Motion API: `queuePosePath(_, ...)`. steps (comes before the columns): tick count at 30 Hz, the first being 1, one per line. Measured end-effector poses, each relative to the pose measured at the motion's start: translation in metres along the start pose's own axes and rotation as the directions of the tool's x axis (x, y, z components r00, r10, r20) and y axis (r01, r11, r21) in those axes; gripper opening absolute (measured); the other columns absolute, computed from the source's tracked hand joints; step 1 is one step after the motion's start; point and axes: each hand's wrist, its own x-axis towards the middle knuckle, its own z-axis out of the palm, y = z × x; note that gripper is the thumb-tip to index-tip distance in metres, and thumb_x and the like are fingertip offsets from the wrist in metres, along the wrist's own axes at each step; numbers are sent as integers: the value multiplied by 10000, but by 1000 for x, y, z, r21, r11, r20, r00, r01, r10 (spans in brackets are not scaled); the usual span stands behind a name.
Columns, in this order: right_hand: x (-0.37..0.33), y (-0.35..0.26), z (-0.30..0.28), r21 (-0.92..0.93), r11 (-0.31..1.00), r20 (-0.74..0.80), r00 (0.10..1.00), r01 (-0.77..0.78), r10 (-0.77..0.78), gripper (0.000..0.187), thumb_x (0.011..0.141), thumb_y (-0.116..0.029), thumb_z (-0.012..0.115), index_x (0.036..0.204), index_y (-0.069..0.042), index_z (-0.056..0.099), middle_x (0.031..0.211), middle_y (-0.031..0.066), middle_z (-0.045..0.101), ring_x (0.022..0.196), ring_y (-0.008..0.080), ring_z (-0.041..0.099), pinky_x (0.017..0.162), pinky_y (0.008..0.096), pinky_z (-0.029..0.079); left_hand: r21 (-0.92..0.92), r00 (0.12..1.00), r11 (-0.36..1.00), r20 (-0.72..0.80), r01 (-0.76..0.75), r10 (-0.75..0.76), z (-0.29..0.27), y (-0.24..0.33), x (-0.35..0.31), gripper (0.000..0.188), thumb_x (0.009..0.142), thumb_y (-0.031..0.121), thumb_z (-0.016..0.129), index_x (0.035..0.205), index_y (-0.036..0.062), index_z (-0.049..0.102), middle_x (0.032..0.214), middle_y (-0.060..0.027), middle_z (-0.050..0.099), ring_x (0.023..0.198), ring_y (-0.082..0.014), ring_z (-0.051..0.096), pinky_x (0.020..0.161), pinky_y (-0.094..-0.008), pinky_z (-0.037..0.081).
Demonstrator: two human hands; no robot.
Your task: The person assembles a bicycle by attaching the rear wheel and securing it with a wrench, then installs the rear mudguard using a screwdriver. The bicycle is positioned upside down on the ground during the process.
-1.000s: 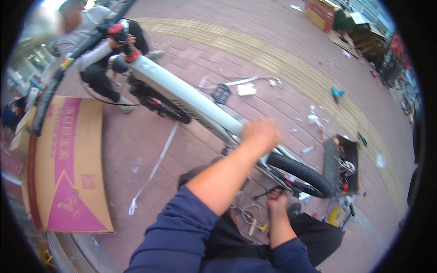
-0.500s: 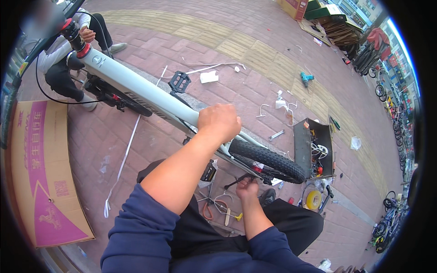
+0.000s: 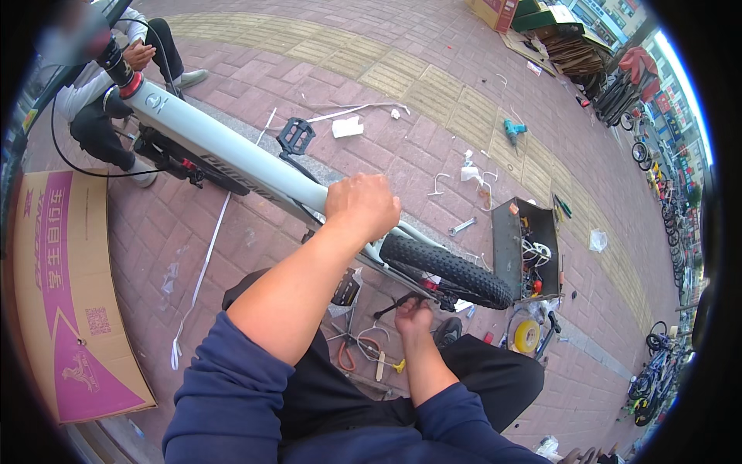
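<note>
A pale grey bicycle frame (image 3: 224, 147) slants across from the upper left. My left hand (image 3: 363, 205) is closed around it, just ahead of the knobby rear tyre (image 3: 448, 267). Below the rear wheel, the fingers of my right hand (image 3: 413, 315) are closed at a thin black rod that looks like a kickstand (image 3: 389, 308); my fingers partly hide where it joins the bike. A black pedal (image 3: 296, 136) sticks out beyond the frame. Between my legs lie orange-handled pliers (image 3: 347, 356) and a yellow-ended tool (image 3: 399, 366).
A metal toolbox (image 3: 506, 246) holding tools stands beyond the wheel. A wrench (image 3: 463, 226) and a teal power drill (image 3: 514, 130) lie on the paving. At left is a cardboard box (image 3: 93, 271). Another person's hands (image 3: 139, 56) show at upper left. A yellow tape roll (image 3: 527, 336) lies right.
The whole view has shifted slightly, so everything sits a little further left. Both hands keep their places on the bicycle.
</note>
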Motion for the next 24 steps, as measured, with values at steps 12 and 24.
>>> queuePosePath(12, -42, 55, -3, -680, 732, -15, 999, -37, 37, 474, 1079, -510, 425, 1079, -61, 576, 866, 97, 619, 702, 213, 574, 600, 347, 474, -200, 977, 968, -180, -153, 117, 7, -13, -7, 366, 885, 319, 697, 1103, 27, 731, 1067, -205, 742, 1025, -374, 710, 921, -482, 547)
queuePosePath(24, -38, 71, -1, -872, 488, 28, 991, -39, 130, 337, 1070, -386, 494, 930, -96, 592, 728, 40, 607, 608, 183, 584, 553, 346, 506, 454, 400, 554, -889, 698, 224, -289, -193, -239, 795, 810, 394, 810, 1406, -48, 524, 1443, -273, 533, 1377, -409, 475, 1153, -493, 366)
